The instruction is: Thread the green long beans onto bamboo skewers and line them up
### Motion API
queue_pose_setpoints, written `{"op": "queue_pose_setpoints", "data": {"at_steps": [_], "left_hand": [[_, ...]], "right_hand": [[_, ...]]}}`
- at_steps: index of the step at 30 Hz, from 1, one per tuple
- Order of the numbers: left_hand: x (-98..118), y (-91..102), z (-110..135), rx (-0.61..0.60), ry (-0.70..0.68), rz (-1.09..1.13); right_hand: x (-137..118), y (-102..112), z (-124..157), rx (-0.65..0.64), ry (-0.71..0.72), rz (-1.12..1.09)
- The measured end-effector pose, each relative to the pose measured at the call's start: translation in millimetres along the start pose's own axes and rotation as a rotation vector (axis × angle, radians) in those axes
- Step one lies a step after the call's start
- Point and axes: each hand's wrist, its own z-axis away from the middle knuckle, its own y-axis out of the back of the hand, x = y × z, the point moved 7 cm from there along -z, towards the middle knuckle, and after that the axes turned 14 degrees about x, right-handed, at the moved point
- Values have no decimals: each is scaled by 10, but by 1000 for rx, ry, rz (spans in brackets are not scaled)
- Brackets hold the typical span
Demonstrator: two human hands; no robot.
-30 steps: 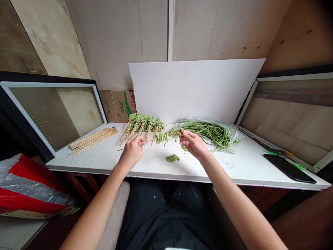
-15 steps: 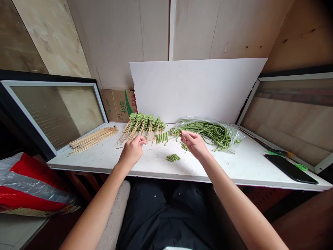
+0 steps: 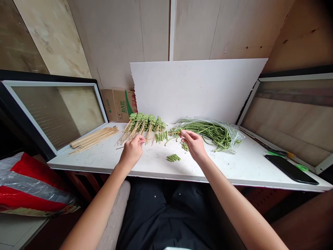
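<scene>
My left hand (image 3: 131, 151) is closed in a pinch on the blunt end of a bamboo skewer, which reaches to the right. Several short green bean pieces (image 3: 161, 136) sit crosswise on that skewer, side by side, between my hands. At the skewer's other end, my right hand (image 3: 194, 144) pinches a small green bean piece (image 3: 180, 131) between thumb and fingers, partly hidden by them. Below lies a small row of cut bean pieces (image 3: 173, 158), with another small pile (image 3: 185, 146) beside my right fingers.
Finished bean skewers (image 3: 145, 121) are heaped at the back. Bare bamboo skewers (image 3: 93, 139) lie left. Long green beans (image 3: 213, 133) lie in a clear plastic bag (image 3: 235, 133) at the right. A black phone (image 3: 290, 169) and scissors (image 3: 277, 151) lie near the right edge of the white table (image 3: 221, 170).
Both hands stay nearly in place. The bean pieces on the skewer are slightly farther left, and the skewer's angle has barely changed.
</scene>
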Motion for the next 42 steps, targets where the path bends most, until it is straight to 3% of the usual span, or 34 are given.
{"op": "queue_pose_setpoints", "data": {"at_steps": [6,23,36,42], "left_hand": [[29,-18,18,-13,-9,10],[12,-26,27,-29,-23,-42],[153,-118,96,-75,4,24],[115,-48,38,-26,14,25]], "right_hand": [[-71,39,19,51,103,99],[-5,-55,179,87,92,75],[185,-196,377,76,68,110],[71,-143,223,-1,141,198]]}}
